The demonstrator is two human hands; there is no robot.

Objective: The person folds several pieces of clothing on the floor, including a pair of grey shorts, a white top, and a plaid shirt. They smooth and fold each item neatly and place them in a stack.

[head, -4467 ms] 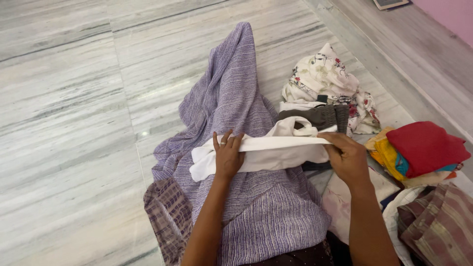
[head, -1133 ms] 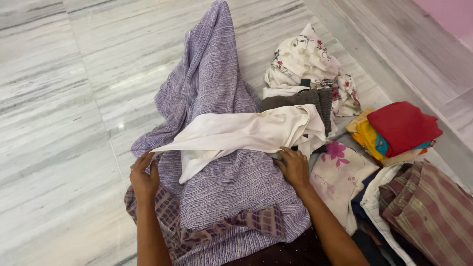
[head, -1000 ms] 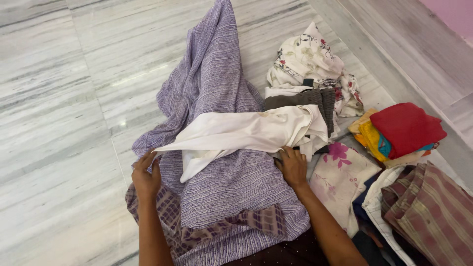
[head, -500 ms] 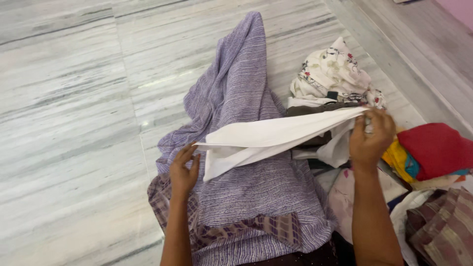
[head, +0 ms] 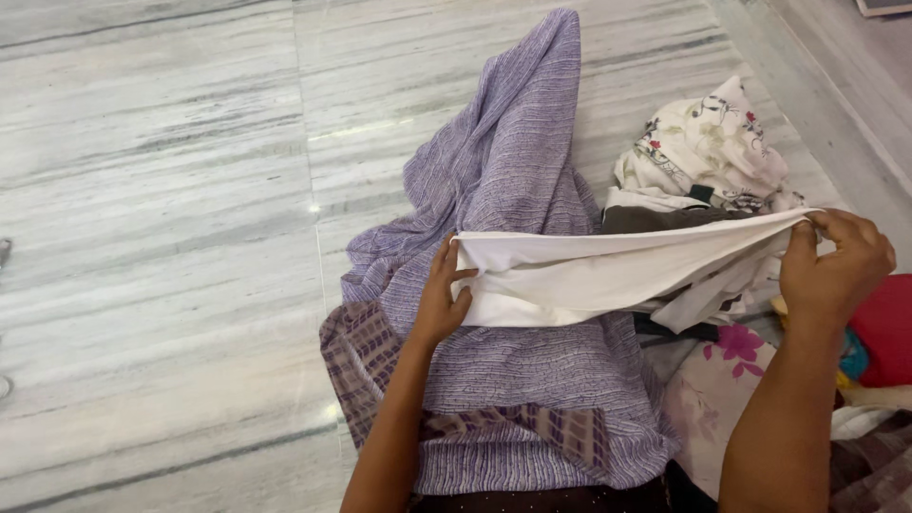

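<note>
A white garment (head: pixel 608 275) hangs stretched between my two hands above a purple striped cloth (head: pixel 513 180) spread on the marble floor. My left hand (head: pixel 442 299) pinches the garment's left end. My right hand (head: pixel 836 261) grips its right end, raised slightly higher. The garment's lower folds sag in the middle and to the right. A checked purple cloth (head: pixel 366 356) lies under the striped one near my lap.
A white floral cloth (head: pixel 703 142) and a dark grey garment (head: pixel 655 218) lie to the right. A pink-flowered fabric (head: pixel 712 380) and a red folded piece (head: pixel 883 328) sit by my right arm. Grey marble floor (head: pixel 161 237) stretches to the left.
My hands lifted the white garment off the pile and pulled it taut. The left hand moved right to take its left end, and the right hand rose and moved right.
</note>
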